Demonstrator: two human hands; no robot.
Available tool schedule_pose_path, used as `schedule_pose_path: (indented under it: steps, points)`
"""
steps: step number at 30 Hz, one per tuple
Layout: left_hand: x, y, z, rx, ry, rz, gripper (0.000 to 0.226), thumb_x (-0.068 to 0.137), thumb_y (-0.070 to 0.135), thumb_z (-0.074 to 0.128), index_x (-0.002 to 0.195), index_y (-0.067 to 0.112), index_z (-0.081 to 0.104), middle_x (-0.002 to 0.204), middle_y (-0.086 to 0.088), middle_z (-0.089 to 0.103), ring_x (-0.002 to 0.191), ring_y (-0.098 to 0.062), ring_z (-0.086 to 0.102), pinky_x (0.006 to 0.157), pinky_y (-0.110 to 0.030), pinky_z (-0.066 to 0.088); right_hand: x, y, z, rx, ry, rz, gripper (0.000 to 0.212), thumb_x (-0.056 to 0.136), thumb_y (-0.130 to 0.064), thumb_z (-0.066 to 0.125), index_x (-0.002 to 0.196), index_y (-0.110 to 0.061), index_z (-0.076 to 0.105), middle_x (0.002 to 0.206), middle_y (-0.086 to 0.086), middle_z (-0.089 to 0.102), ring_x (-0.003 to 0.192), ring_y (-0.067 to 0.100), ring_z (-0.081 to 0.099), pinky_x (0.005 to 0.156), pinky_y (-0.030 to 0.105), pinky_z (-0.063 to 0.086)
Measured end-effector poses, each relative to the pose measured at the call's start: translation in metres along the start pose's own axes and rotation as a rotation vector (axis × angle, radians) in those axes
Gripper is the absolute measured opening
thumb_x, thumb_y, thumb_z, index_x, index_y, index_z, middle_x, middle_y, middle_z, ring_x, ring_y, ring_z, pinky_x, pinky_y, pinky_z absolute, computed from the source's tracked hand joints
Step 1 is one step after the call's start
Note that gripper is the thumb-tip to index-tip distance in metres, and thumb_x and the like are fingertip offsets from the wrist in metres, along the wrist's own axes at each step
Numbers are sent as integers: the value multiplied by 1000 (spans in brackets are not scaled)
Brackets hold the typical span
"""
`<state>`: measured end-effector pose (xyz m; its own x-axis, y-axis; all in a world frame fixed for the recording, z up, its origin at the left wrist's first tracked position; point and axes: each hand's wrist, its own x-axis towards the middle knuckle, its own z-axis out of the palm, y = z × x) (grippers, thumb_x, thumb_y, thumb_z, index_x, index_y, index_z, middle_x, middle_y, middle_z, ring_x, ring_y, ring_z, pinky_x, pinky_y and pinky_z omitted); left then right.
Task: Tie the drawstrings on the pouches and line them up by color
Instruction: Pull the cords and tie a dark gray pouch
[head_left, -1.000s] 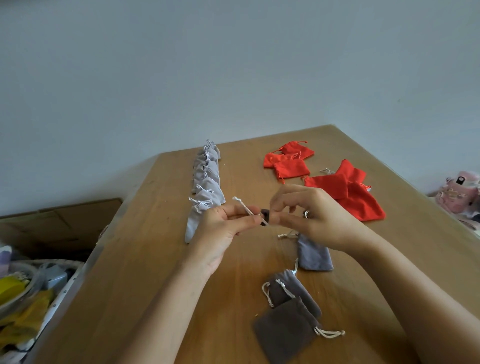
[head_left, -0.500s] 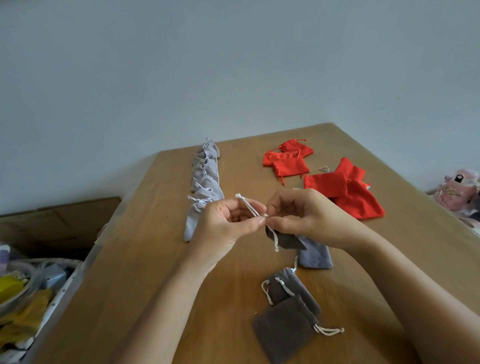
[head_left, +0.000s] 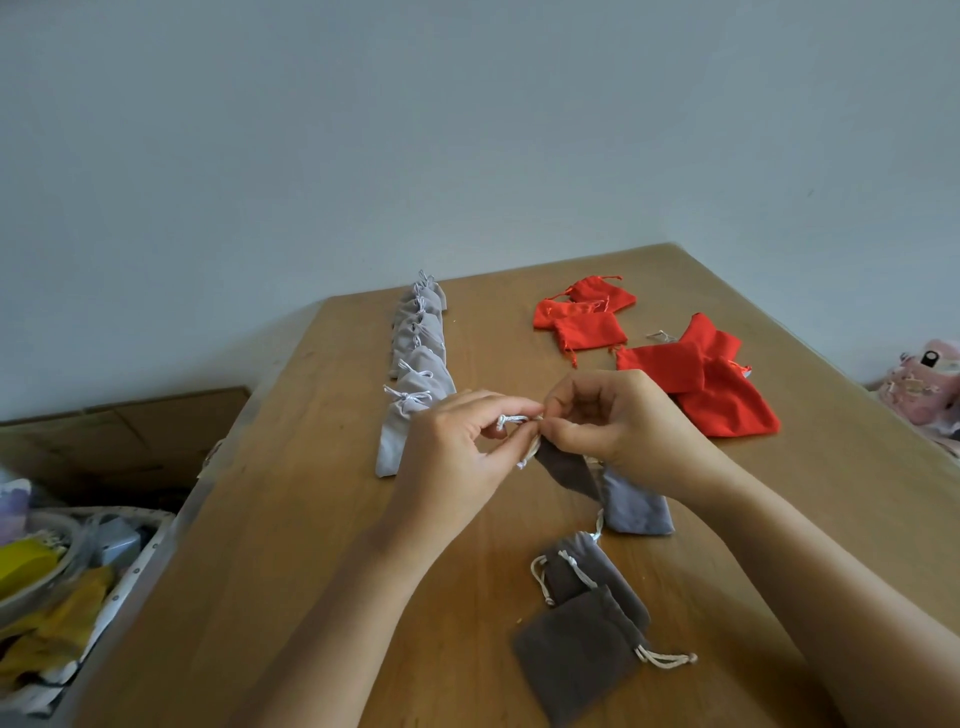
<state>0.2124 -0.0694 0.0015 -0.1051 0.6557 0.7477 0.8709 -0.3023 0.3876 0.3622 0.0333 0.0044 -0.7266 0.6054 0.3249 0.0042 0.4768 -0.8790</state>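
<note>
A dark grey pouch (head_left: 569, 470) hangs above the wooden table (head_left: 291, 519) by its white drawstring (head_left: 514, 420). My left hand (head_left: 457, 447) pinches the string on one side, and my right hand (head_left: 613, 421) pinches it right at the pouch's neck. Below them lies a light grey pouch (head_left: 636, 504) on the table. Two more dark grey pouches (head_left: 587, 634) with loose cream strings lie nearer me. A row of tied light grey pouches (head_left: 415, 364) runs away along the left. Red pouches (head_left: 696, 379) lie scattered at the right.
Off the table's left edge sit a cardboard box (head_left: 119, 441) and a basket of yellow and mixed items (head_left: 47, 582). A pink object (head_left: 924, 384) lies beyond the right edge. A plain wall stands behind.
My hands have drawn close together on the drawstring. The dark grey pouch now hangs lower below my right fingers, and the string's loop is bunched between my fingertips.
</note>
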Motion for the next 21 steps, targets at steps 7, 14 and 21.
schedule_pose_path:
  steps: [7, 14, 21]
  points:
    - [-1, 0, 2, 100, 0, -67, 16, 70, 2, 79, 75, 14, 70, 66, 10, 61, 61, -1, 50, 58, -5, 36, 1, 4, 6, -61, 22, -22, 8, 87, -10, 69, 79, -10, 71, 73, 4, 72, 68, 15, 67, 69, 36, 53]
    - [-1, -6, 2, 107, 4, 73, 8, 77, 2, 71, 79, 9, 67, 75, 5, 64, 69, -4, 55, 67, -10, 43, 2, 0, -2, 167, -48, 102, 8, 83, -9, 70, 89, -8, 74, 84, 10, 75, 79, 14, 69, 77, 21, 54]
    - [-3, -9, 5, 81, 41, 169, 4, 82, 9, 71, 79, 5, 71, 80, 1, 70, 75, -10, 63, 71, -19, 50, 0, -3, -10, 159, -57, 110, 10, 75, -5, 76, 84, -8, 76, 77, 4, 75, 71, 8, 70, 67, 13, 51]
